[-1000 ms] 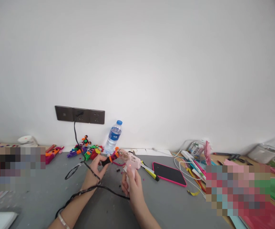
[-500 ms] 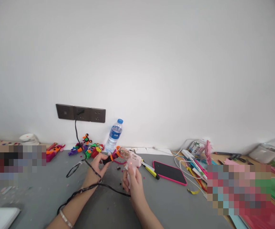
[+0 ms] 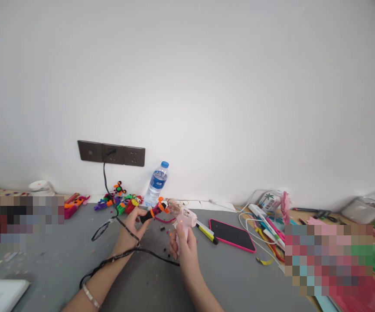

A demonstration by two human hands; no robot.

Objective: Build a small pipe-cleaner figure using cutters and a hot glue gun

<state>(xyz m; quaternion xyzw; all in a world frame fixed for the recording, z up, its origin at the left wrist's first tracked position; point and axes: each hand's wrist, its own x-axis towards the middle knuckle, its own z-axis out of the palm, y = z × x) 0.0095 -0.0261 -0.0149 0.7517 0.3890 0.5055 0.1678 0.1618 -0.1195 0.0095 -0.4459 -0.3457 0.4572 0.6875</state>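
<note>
Pinched between the fingers of my left hand (image 3: pixel 133 229) is a small black, orange and purple fuzzy figure (image 3: pixel 156 210). My right hand (image 3: pixel 184 248) is wrapped round the handle of a pale pink glue gun (image 3: pixel 186 217), whose nozzle end points left, close beside the figure's top. A small red light shows on the gun. Its black cord (image 3: pixel 151 255) runs across my left forearm and up to a wall socket (image 3: pixel 112 153). Whether the nozzle touches the figure I cannot tell.
Behind my left hand lie colourful fuzzy figures (image 3: pixel 128 204) and a water bottle (image 3: pixel 157 183) leaning on the wall. Right of the gun are a yellow cutter (image 3: pixel 207 234) and a pink-edged phone (image 3: pixel 232 235). White cables, pens and coloured sheets crowd the right side. A white box (image 3: pixel 3 295) sits front left.
My right hand has shifted slightly right with the glue gun, opening a little space from the figure. The figure has turned slightly, showing a white part near its top.
</note>
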